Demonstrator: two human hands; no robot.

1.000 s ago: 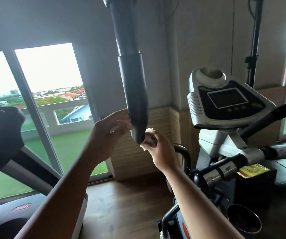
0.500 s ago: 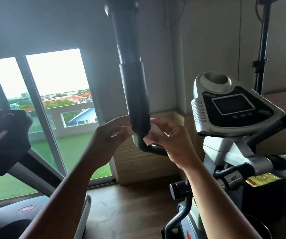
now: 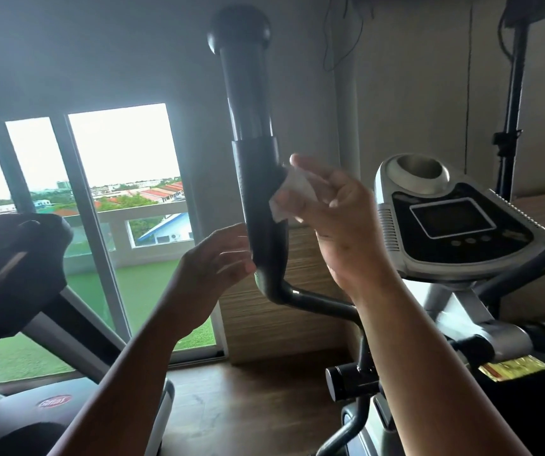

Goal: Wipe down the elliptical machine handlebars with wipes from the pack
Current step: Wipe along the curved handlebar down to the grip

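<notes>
A black upright handlebar (image 3: 258, 189) of the elliptical rises in the middle of the view, with a round knob on top and a foam grip lower down. My right hand (image 3: 330, 215) presses a white wipe (image 3: 292, 195) against the right side of the foam grip, fingers spread over it. My left hand (image 3: 215, 261) is at the left of the bar's lower bend, fingers loosely open and touching or nearly touching it. The wipe pack is not in view.
The elliptical's console (image 3: 455, 222) stands at the right, with a second handlebar (image 3: 527, 271) below it. A black treadmill console (image 3: 11, 268) fills the left. Behind are a glass sliding door (image 3: 100, 225), a light stand (image 3: 511, 126) and a wooden floor (image 3: 238, 406).
My right hand has slid the wipe up the foam grip from its lower end. My left hand has stayed by the bend, its fingers looser. The view has tilted upward.
</notes>
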